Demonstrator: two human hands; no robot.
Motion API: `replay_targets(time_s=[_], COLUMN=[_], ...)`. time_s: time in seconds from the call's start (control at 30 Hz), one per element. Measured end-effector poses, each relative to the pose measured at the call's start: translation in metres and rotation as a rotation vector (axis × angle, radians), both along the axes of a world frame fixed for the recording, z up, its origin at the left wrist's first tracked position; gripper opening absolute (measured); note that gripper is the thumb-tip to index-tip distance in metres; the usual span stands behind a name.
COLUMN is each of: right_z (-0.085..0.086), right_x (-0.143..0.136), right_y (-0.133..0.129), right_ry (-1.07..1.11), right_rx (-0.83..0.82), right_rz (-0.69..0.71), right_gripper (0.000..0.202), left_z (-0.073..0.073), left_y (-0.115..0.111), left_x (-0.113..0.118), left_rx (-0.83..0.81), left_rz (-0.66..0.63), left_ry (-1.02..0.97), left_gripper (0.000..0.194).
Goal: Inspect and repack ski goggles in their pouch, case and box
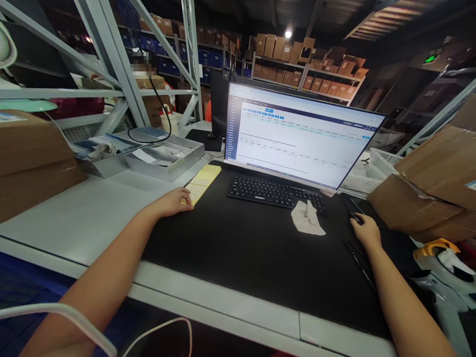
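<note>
My left hand point(174, 202) rests at the near end of a yellow pad of slips point(203, 182), its fingers curled at the pad's edge; whether they pinch a sheet is too small to tell. On the right, my right hand point(365, 229) is closed over a dark mouse point(357, 218). Between the hands lie a black keyboard point(273, 192) and a crumpled white tissue point(307, 218) that touches the keyboard's near right edge. Behind the keyboard stands a lit monitor point(297, 139) showing a page with rows of text. A thin black pen point(363, 270) lies beside my right forearm.
Grey trays point(167, 171) with papers stand at the back left, a cardboard box point(33, 163) at far left. More cardboard boxes point(427, 203) and a white and orange device point(441, 263) are at the right. A white cable point(74, 317) crosses the lower left.
</note>
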State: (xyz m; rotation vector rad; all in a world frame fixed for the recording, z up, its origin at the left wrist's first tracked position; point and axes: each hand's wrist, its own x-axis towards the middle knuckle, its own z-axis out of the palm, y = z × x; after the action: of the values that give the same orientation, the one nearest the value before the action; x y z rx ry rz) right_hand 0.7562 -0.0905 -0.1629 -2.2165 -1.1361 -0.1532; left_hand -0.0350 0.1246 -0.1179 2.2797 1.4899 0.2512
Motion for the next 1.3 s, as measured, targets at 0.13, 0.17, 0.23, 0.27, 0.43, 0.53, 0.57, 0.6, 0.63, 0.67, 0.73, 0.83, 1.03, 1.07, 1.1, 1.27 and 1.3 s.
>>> replay_targets(time_s=[0.13,0.17,0.23,0.27,0.43,0.53,0.57,0.6,0.63,0.67,0.73,0.83,1.03,1.07,1.1,1.27,1.3], right_z=[-0.0002,-0.0002,0.0,0.0001,0.0008,0.0007,0.0005,0.0001,-0.0003,-0.0008,-0.0021,-0.0038,-0.0044,-0.0042,-0.0041,-0.0039,-0.0039], right_x=[0.0015,0.0018,0.0023,0.0023,0.0011,0.0004,0.0005,0.0006,0.001,0.0014,0.0026,0.0048,0.0073,0.0071,0.0068,0.0046,0.0045], right_y=[0.0002,0.0002,0.0001,0.0,0.0004,0.0006,0.0006,0.0007,0.0008,0.0008,0.001,0.0013,0.0016,0.0016,0.0015,0.001,0.001], right_ry=[-0.007,-0.007,-0.005,-0.004,0.002,0.002,0.001,0.001,-0.001,-0.003,-0.013,-0.024,-0.014,-0.014,-0.012,-0.009,-0.011], right_rx=[0.009,0.011,0.01,0.009,0.014,0.019,0.021,0.02,0.02,0.021,0.029,0.056,0.05,0.045,0.041,0.039,0.041], right_rz=[-0.003,-0.001,0.004,0.006,0.006,0.02,0.022,0.023,0.024,0.024,0.029,0.037,0.043,0.043,0.043,0.051,0.052], right_gripper=[0.053,0.052,0.051,0.05,0.051,0.053,0.054,0.055,0.055,0.055,0.054,0.05,0.053,0.055,0.057,0.059,0.059], left_z=[0.0004,0.0005,0.0002,0.0,-0.0013,-0.0011,-0.0009,-0.0008,-0.0006,-0.0005,-0.0004,-0.0004,-0.0005,-0.0004,-0.0002,0.0006,0.0008], left_y=[-0.0005,-0.0005,-0.0001,0.0001,0.0007,0.0004,0.0004,0.0003,0.0003,0.0004,0.0005,0.0005,-0.0006,-0.0008,-0.0011,-0.003,-0.0036], left_x=[-0.0039,-0.0047,-0.0057,-0.006,-0.0068,-0.0072,-0.0074,-0.0075,-0.0076,-0.0077,-0.0081,-0.0086,-0.0075,-0.0069,-0.0061,-0.0002,0.0012], left_rx=[0.017,0.017,0.014,0.014,0.0,-0.001,-0.002,-0.005,-0.008,-0.012,-0.016,-0.017,-0.024,-0.026,-0.028,-0.016,-0.012], left_rz=[-0.023,-0.028,-0.037,-0.041,-0.047,-0.051,-0.052,-0.053,-0.052,-0.052,-0.056,-0.059,-0.043,-0.039,-0.035,-0.006,0.0], left_ry=[0.002,0.009,0.027,0.035,0.062,0.076,0.079,0.08,0.082,0.082,0.078,0.062,0.024,0.023,0.025,0.042,0.047], left_gripper=[0.046,0.048,0.049,0.05,0.053,0.055,0.055,0.055,0.055,0.055,0.054,0.054,0.057,0.057,0.058,0.055,0.053])
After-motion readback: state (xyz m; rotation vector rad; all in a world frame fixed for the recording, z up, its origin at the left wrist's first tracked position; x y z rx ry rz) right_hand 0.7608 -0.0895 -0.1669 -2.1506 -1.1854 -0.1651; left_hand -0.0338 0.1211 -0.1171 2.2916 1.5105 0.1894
